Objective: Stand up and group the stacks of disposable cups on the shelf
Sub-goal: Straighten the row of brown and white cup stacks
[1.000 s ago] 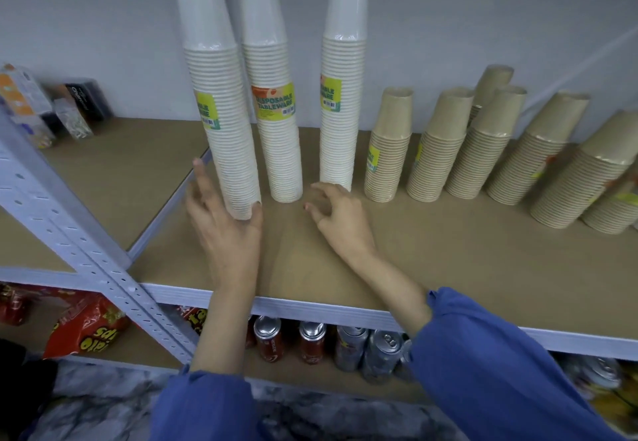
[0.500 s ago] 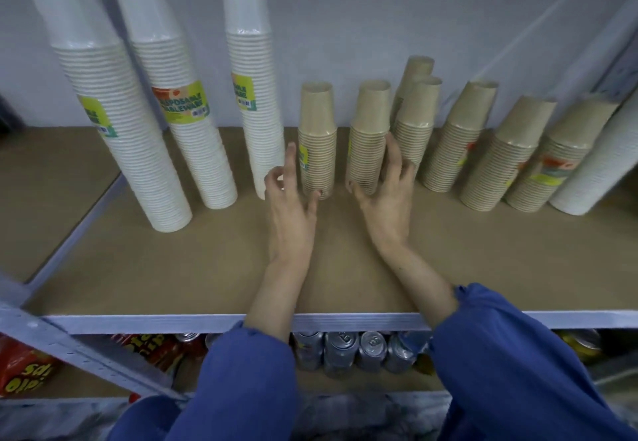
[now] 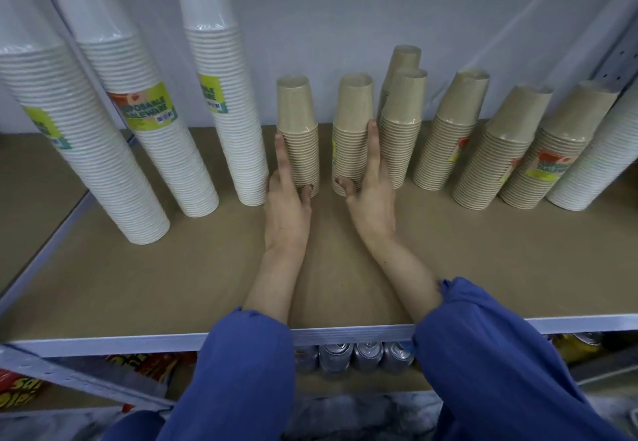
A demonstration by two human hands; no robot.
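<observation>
left hand (image 3: 287, 211) holds brown stack (image 3: 299, 144), right hand (image 3: 374, 202) holds neighbouring stack (image 3: 352, 137)

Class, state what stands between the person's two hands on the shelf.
Head view: two cup stacks, the first brown stack in the left hand, the second brown stack in the right hand.

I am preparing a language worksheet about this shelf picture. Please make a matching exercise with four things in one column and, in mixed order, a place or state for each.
Things
1. left hand
2. right hand
3. drink cans
4. tall white stacks

Places or states
A. below the shelf board
B. grips the leftmost brown stack
C. left of both hands
D. grips the second brown stack from the left

Pairs: 1-B, 2-D, 3-A, 4-C
</observation>
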